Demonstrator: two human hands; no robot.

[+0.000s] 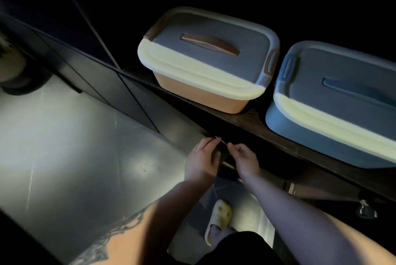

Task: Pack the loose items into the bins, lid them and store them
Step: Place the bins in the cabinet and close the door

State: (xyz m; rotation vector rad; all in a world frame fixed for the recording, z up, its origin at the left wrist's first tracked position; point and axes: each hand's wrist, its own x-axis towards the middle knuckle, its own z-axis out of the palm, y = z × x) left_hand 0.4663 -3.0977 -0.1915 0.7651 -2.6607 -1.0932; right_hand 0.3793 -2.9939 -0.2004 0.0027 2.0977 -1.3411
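Two lidded bins stand side by side on a dark wooden shelf (252,123). The orange bin (199,93) is on the left, with a cream lid and a brown handle. The blue bin (321,136) sits to its right, its lid cream with a blue handle. Both lids are on. Below the shelf's front edge, my left hand (201,159) curls around a small dark object (220,151). My right hand (246,157) pinches at the same object from the right. What the object is stays too dark to tell.
Grey tiled floor (75,147) spreads to the left and below. Dark cabinet panels (96,72) run diagonally at the left. My foot in a pale slipper (219,217) rests on the floor beneath my arms. A metal fitting (365,211) hangs under the shelf at right.
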